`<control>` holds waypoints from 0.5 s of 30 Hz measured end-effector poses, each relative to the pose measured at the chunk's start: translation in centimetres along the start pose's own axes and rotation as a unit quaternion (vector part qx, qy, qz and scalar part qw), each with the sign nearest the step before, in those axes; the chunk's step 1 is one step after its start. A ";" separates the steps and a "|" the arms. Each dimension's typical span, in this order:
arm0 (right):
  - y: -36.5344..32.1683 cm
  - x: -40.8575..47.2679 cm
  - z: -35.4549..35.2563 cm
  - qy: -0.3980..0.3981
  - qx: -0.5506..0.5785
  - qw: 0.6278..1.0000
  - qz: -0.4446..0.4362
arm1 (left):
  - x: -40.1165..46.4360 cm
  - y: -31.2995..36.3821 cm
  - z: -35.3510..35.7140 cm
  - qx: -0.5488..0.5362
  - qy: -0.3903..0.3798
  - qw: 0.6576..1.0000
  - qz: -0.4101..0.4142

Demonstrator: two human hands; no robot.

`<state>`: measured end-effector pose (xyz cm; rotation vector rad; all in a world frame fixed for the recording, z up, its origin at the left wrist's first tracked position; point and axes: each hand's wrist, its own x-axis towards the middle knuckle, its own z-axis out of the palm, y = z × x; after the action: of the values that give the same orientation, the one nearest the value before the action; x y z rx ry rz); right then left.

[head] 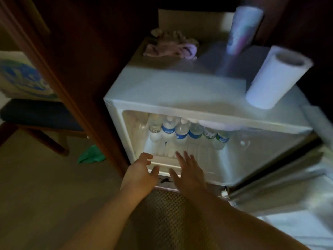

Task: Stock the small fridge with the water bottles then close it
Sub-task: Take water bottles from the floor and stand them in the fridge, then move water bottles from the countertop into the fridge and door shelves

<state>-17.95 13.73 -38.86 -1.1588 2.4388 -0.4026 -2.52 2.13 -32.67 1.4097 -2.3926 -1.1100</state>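
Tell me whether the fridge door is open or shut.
Open. The door is swung out to the right, and the bottles standing in the fridge interior are in plain view.

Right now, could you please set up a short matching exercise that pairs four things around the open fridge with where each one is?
Things:
1. water bottles
2. paper towel roll
3. crumpled cloth
4. green item

Places:
A. on the floor, left of the fridge
B. at the back of the fridge top
C. standing in a row inside the fridge
D. at the front right corner of the fridge top

Pairs: 1-C, 2-D, 3-B, 4-A
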 end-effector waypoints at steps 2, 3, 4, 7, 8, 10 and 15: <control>-3.8 -4.7 -3.7 0.018 0.056 0.998 0.012 | -2.7 3.1 -3.1 -0.015 0.022 1.000 -0.013; -5.5 -7.2 -5.9 0.037 0.083 0.996 0.018 | -4.4 4.9 -5.0 -0.023 0.034 0.999 -0.014; -7.1 -9.7 -8.4 0.067 0.111 0.991 0.018 | -6.2 6.9 -7.0 -0.038 0.044 0.998 -0.015; -11.4 -17.5 -17.6 0.163 0.164 0.973 -0.012 | -12.5 13.5 -13.9 -0.098 0.067 0.993 -0.019; -12.6 -20.0 -21.0 0.190 0.166 0.967 -0.030 | -14.7 15.8 -16.4 -0.117 0.080 0.990 -0.013; -14.8 -24.4 -27.9 0.219 0.174 0.958 -0.061 | -19.0 20.4 -21.3 -0.149 0.113 0.982 0.009; -17.5 -32.7 -41.8 0.255 0.184 0.943 -0.111 | -27.1 30.4 -30.9 -0.178 0.145 0.971 0.072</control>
<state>-7.53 32.16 12.81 -1.2785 2.4786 -1.3116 5.66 16.55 15.63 1.1659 -1.9432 -1.1354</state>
